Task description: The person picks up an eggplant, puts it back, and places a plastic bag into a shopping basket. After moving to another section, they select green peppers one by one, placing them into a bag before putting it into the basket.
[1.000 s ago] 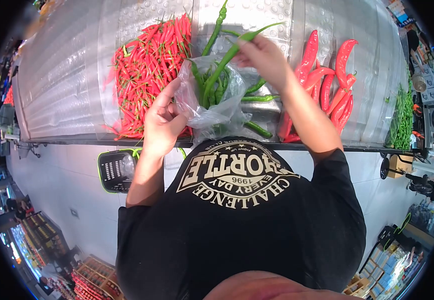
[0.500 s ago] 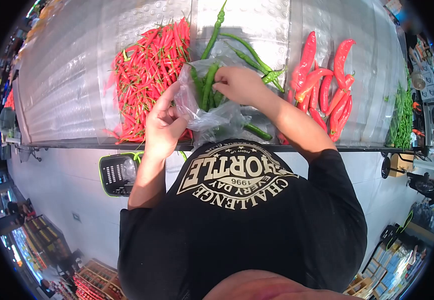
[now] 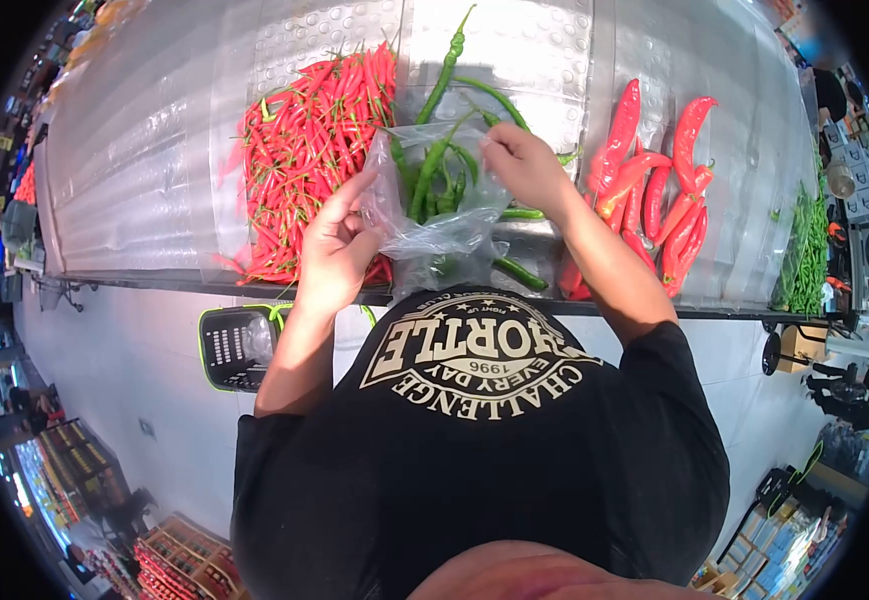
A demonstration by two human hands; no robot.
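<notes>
A clear plastic bag (image 3: pixel 409 236) with several long green peppers (image 3: pixel 434 178) inside lies open at the middle of the counter's front edge. At its left side, my left hand (image 3: pixel 334 245) grips the rim between thumb and fingers. My right hand (image 3: pixel 526 168) is closed at the bag's upper right edge, by the tip of a green pepper; what its fingertips pinch is too small to tell. Beyond the bag lie loose green peppers (image 3: pixel 444 78), and another green pepper (image 3: pixel 520 274) rests below my right hand.
Small red chilies (image 3: pixel 319 150) are heaped left of the bag. Large red peppers (image 3: pixel 689 140) lie to the right, and thin green chilies (image 3: pixel 804 250) farther right. A black basket with green trim (image 3: pixel 237 347) is below the counter's front edge (image 3: pixel 154 280).
My right hand has moved from over the peppers in the bag to its upper right edge. The bag's mouth looks wider, showing more of the peppers. My left hand keeps its grip.
</notes>
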